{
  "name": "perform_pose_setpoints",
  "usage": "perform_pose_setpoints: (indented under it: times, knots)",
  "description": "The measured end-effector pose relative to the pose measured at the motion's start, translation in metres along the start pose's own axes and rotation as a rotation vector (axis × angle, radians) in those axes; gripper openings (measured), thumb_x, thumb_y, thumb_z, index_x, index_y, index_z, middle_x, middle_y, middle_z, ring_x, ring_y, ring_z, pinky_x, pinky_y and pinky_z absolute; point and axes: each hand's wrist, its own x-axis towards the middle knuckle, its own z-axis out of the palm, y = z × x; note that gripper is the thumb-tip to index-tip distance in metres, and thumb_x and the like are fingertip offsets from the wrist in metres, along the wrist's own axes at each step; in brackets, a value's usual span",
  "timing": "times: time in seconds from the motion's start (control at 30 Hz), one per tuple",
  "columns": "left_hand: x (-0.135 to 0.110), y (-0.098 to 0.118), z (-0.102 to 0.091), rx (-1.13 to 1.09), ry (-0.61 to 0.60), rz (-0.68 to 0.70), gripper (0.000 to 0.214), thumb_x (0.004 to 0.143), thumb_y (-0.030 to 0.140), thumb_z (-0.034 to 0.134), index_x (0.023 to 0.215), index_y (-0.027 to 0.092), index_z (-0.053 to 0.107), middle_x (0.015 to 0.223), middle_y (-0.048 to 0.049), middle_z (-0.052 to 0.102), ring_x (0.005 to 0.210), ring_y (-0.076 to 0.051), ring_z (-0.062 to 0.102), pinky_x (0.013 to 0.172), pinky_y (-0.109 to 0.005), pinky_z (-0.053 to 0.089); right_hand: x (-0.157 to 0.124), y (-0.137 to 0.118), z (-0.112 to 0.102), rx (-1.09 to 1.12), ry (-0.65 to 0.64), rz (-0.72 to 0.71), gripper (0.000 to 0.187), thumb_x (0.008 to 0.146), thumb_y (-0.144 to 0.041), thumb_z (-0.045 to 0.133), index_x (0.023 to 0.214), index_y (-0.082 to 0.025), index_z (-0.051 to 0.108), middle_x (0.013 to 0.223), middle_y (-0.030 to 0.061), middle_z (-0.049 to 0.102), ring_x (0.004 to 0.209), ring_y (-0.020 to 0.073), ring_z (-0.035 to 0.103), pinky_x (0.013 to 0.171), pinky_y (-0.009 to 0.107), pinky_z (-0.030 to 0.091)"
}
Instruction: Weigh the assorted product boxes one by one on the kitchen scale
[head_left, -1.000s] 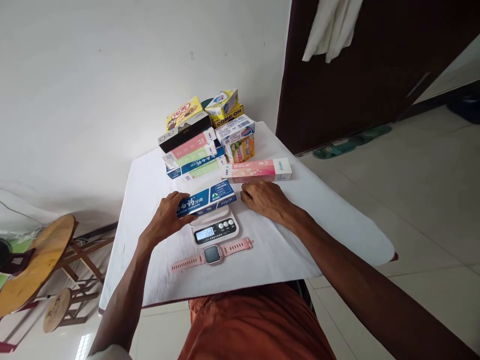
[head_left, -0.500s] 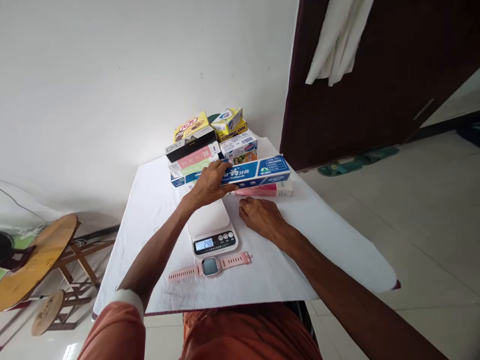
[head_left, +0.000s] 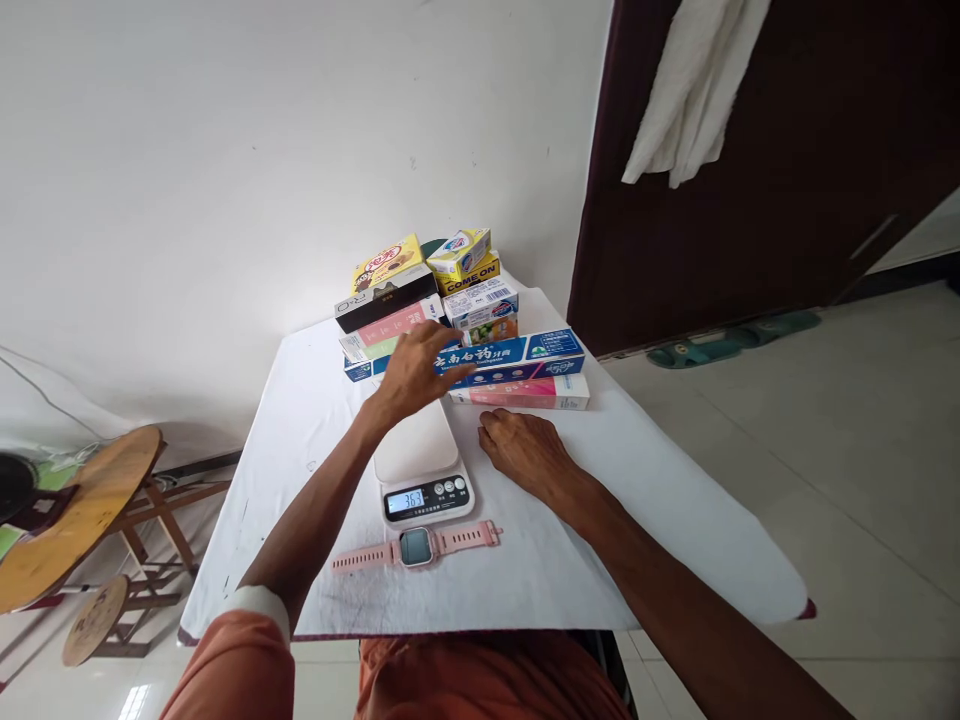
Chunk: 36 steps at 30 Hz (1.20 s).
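My left hand (head_left: 416, 378) is over a blue toothpaste box (head_left: 525, 352), thumb and fingers apart and not gripping it. That long box lies crosswise on a pink and white box (head_left: 525, 392). Loosely curled, my right hand (head_left: 523, 440) rests on the table just in front of the pink box, and nothing shows in it. Below my left hand sits a white digital scale (head_left: 416, 450) whose lit display reads 363. A smartwatch with a pink strap (head_left: 416, 547) lies stretched out in front of the scale.
Behind the toothpaste stand stacked boxes: a yellow snack box (head_left: 390, 262), a black box (head_left: 386, 298) and a yellow-white soap box (head_left: 461, 252). The white-covered table (head_left: 637, 520) meets the wall. Left are a wooden table (head_left: 97, 510) and stool (head_left: 97, 620); green slippers (head_left: 694, 353) lie right.
My left hand has let go of the toothpaste box, which now rests on the pink box. The scale's reading has gone from 248 to 363. My right hand has stayed in place.
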Motion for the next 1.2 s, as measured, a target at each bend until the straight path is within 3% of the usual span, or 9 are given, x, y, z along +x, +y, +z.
perform_pose_setpoints:
  times: [0.17, 0.23, 0.3, 0.43, 0.57, 0.7, 0.87, 1.07, 1.2]
  knots:
    - [0.004, -0.058, -0.047, 0.112, 0.363, -0.237, 0.077, 0.089, 0.066, 0.075, 0.148, 0.023, 0.053, 0.152, -0.0203, 0.05, 0.142, -0.042, 0.045, 0.113, -0.059, 0.039, 0.001, 0.001, 0.004, 0.0, 0.02, -0.004, 0.037, 0.107, -0.019, 0.038, 0.112, -0.012, 0.074, 0.113, 0.0187, 0.077, 0.101, 0.0297, 0.077, 0.071, 0.034, 0.049]
    - [0.006, -0.087, -0.058, 0.118, 0.352, -0.335, 0.09, 0.08, 0.072, 0.079, 0.15, 0.023, 0.051, 0.149, -0.0225, 0.05, 0.142, -0.046, 0.043, 0.114, -0.063, 0.036, 0.002, 0.001, 0.007, -0.004, 0.036, -0.003, 0.035, 0.107, -0.018, 0.038, 0.11, -0.012, 0.073, 0.11, 0.0182, 0.078, 0.1, 0.0286, 0.076, 0.071, 0.033, 0.048]
    - [0.005, -0.11, -0.061, 0.086, 0.261, -0.405, 0.095, 0.077, 0.075, 0.079, 0.149, 0.022, 0.05, 0.141, -0.0232, 0.056, 0.137, -0.047, 0.046, 0.113, -0.066, 0.035, 0.003, 0.001, 0.009, -0.005, 0.047, 0.001, 0.034, 0.108, -0.019, 0.039, 0.108, -0.012, 0.073, 0.108, 0.0173, 0.078, 0.098, 0.0276, 0.076, 0.07, 0.032, 0.046]
    - [-0.002, -0.127, -0.055, 0.026, 0.162, -0.428, 0.076, 0.088, 0.072, 0.069, 0.143, 0.022, 0.053, 0.132, -0.0208, 0.062, 0.129, -0.044, 0.053, 0.11, -0.064, 0.037, 0.004, 0.001, 0.011, -0.004, 0.054, 0.014, 0.034, 0.109, -0.021, 0.039, 0.107, -0.013, 0.072, 0.108, 0.0163, 0.078, 0.096, 0.0271, 0.076, 0.069, 0.033, 0.044]
    - [-0.006, -0.12, -0.05, 0.011, 0.19, -0.373, 0.049, 0.095, 0.062, 0.064, 0.124, 0.023, 0.06, 0.125, -0.0158, 0.065, 0.121, -0.036, 0.056, 0.107, -0.055, 0.042, 0.003, 0.001, 0.01, -0.025, 0.06, 0.023, 0.036, 0.109, -0.021, 0.038, 0.107, -0.013, 0.072, 0.108, 0.0153, 0.078, 0.094, 0.0251, 0.075, 0.068, 0.032, 0.041]
    - [-0.022, -0.108, -0.053, -0.034, 0.296, -0.374, 0.036, 0.095, 0.05, 0.068, 0.119, 0.025, 0.057, 0.121, -0.0111, 0.065, 0.117, -0.031, 0.057, 0.105, -0.048, 0.045, 0.002, 0.001, 0.008, -0.018, 0.048, 0.028, 0.038, 0.109, -0.023, 0.036, 0.106, -0.014, 0.073, 0.108, 0.013, 0.079, 0.094, 0.0235, 0.075, 0.066, 0.031, 0.037]
    - [-0.083, -0.085, -0.062, -0.054, 0.376, -0.416, 0.041, 0.095, 0.051, 0.068, 0.123, 0.025, 0.054, 0.117, -0.0091, 0.064, 0.111, -0.029, 0.059, 0.1, -0.046, 0.048, 0.002, 0.001, 0.005, -0.005, 0.035, 0.024, 0.038, 0.109, -0.024, 0.036, 0.109, -0.014, 0.073, 0.11, 0.0129, 0.078, 0.097, 0.0246, 0.075, 0.067, 0.031, 0.037]
    - [-0.176, -0.038, -0.05, -0.116, 0.236, -0.453, 0.041, 0.097, 0.052, 0.067, 0.128, 0.027, 0.055, 0.118, -0.008, 0.064, 0.109, -0.028, 0.06, 0.095, -0.044, 0.051, 0.002, 0.0, 0.004, -0.012, 0.025, 0.036, 0.037, 0.11, -0.027, 0.038, 0.111, -0.015, 0.073, 0.117, 0.013, 0.078, 0.101, 0.0254, 0.074, 0.068, 0.031, 0.036]
    - [-0.2, -0.013, -0.03, -0.173, 0.111, -0.449, 0.032, 0.101, 0.046, 0.063, 0.125, 0.026, 0.055, 0.118, -0.0082, 0.063, 0.107, -0.027, 0.059, 0.094, -0.043, 0.05, 0.0, -0.003, 0.003, -0.021, 0.035, 0.048, 0.037, 0.109, -0.025, 0.037, 0.109, -0.014, 0.073, 0.116, 0.0131, 0.079, 0.1, 0.0254, 0.073, 0.068, 0.032, 0.034]
